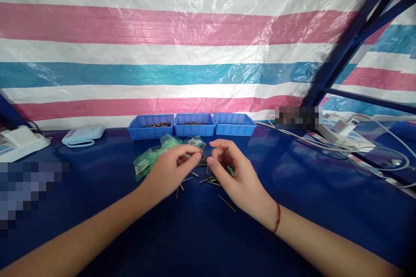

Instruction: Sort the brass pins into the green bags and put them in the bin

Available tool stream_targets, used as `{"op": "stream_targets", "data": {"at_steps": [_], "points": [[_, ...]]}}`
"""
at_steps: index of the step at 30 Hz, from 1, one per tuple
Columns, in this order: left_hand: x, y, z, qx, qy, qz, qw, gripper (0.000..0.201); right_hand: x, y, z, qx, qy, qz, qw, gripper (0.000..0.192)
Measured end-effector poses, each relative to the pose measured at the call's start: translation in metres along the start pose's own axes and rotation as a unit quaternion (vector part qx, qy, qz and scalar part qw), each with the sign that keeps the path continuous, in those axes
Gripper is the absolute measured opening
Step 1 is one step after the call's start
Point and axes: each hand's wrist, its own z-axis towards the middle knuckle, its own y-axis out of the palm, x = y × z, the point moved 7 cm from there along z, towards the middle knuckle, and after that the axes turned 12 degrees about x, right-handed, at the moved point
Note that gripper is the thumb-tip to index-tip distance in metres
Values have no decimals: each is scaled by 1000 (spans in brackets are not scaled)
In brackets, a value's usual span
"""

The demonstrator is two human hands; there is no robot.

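Hands [242,177] faced each other by loose metal pins [212,179]

Nearest, the left forearm [94,225] and right forearm [325,242] slanted inward over the dark blue tabletop [169,246], a thin red cord [277,217] circling the right wrist.

The left hand [170,168] was turned back outward, its index finger bent over, its thumb stretched toward the other hand. Those two tips sat close together; whether they pinched anything, I could not tell. The right hand [245,181] curved with its thumb and index tips apart, a modest gap between them.

One lone pin [226,203] lay just on the near side of the right hand's thumb. The other pins lay below and between both grips, scattered at various angles.

Green-tinted plastic bags [143,165] lay just past the left hand, partly hidden by it. Beyond both grips stood three blue bins in a row: the left bin [151,133] and middle bin [195,130] held small brownish pieces [158,124]; the right bin [234,130] stood beyond the right hand. Behind everything hung a striped sheet [162,26].
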Motion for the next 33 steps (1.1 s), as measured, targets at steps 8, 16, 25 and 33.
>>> {"op": "stream_targets", "data": {"at_steps": [8,16,25,33], "points": [[-17,5,107,93,78,179,976,35,7,18,-10,-196,-145,-263,933,23],[5,10,32,33,141,170,975,25,16,26,-14,-237,-173,-313,904,21],[2,-9,-32,21,33,91,995,20,-3,11,-4,-93,-177,-137,970,15],[-4,10,-48,-76,-127,-54,988,36,-42,-7,-17,43,-262,-41,963,17]]}}
